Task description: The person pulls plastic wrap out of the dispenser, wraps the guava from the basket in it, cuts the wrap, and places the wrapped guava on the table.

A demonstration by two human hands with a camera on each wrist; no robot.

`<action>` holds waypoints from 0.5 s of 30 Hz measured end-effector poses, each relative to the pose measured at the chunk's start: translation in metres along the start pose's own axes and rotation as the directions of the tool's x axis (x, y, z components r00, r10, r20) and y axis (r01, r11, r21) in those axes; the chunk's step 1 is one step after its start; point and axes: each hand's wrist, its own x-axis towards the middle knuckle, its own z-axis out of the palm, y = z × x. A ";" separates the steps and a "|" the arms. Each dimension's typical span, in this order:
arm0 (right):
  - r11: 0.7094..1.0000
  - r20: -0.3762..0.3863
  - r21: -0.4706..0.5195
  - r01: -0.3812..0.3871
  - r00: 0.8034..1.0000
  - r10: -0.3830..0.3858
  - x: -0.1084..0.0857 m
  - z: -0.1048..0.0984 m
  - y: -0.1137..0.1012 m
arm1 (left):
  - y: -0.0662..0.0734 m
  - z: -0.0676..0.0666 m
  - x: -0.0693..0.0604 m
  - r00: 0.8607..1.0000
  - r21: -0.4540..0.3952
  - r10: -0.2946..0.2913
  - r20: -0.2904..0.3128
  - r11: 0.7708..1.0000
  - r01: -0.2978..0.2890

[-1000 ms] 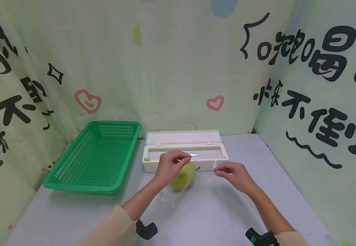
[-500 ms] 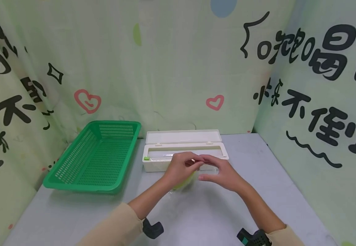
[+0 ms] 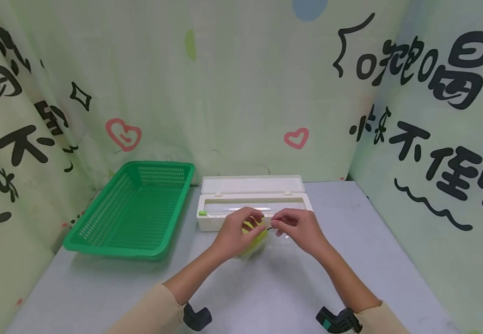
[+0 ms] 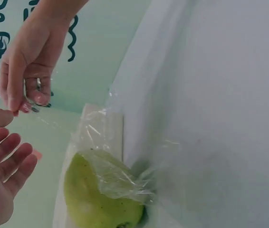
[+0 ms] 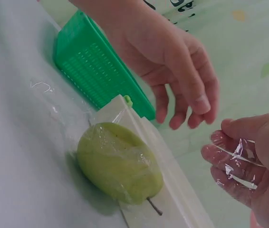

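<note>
A green pear (image 5: pixel 120 166) with a dark stem lies on its side on the table, partly under clear cling film (image 4: pixel 120 180). In the head view my hands are above it and hide part of it. My right hand (image 3: pixel 301 230) pinches a gathered bit of the film, which is drawn across its fingers in the right wrist view. Beside it, my left hand (image 3: pixel 237 234) hovers over the pear with loosely bent fingers and nothing seen in its grasp. Right behind the pear stands the white cling film dispenser (image 3: pixel 211 225), its lid raised.
A green plastic basket (image 3: pixel 116 252) stands at the left of the table (image 3: pixel 391 278). Printed curtains (image 3: pixel 233 93) close off the back and both sides. Loose film spreads on the table around the pear.
My right hand came in from the right to meet my left hand over the pear. The two have since parted slightly, and the left fingers have spread. The view has shifted a little.
</note>
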 end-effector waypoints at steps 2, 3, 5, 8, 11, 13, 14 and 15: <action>1.000 -0.032 0.003 0.023 0.999 -0.022 0.001 0.000 -0.002 | -0.006 0.000 -0.004 0.998 -0.008 -0.042 0.051 0.999 0.042; 0.999 -0.054 -0.001 0.033 0.998 -0.033 0.002 0.000 -0.003 | -0.008 0.001 -0.006 0.996 -0.010 -0.053 0.076 0.998 0.054; 0.998 -0.095 -0.018 0.062 0.993 -0.064 0.003 0.001 -0.006 | -0.013 0.004 -0.008 0.993 -0.008 -0.057 0.106 0.998 0.059; 0.994 -0.151 -0.017 0.107 0.983 -0.108 0.006 0.001 -0.011 | -0.019 0.006 -0.011 0.995 0.006 -0.040 0.096 0.999 0.039; 0.992 -0.181 0.019 0.125 0.976 -0.120 0.008 -0.001 -0.015 | -0.022 0.006 -0.012 0.998 0.042 -0.025 0.054 0.999 0.023; 0.990 -0.200 0.073 0.121 0.974 -0.104 0.010 -0.003 -0.017 | -0.022 0.004 -0.012 0.999 0.060 -0.019 0.032 0.998 0.017; 0.987 -0.208 0.103 0.121 0.973 -0.097 0.010 -0.005 -0.017 | -0.022 0.002 -0.012 0.999 0.071 -0.021 0.024 0.997 0.019; 0.983 -0.214 0.135 0.121 0.973 -0.090 0.011 -0.006 -0.019 | -0.022 0.000 -0.012 1.000 0.078 -0.024 0.017 0.997 0.022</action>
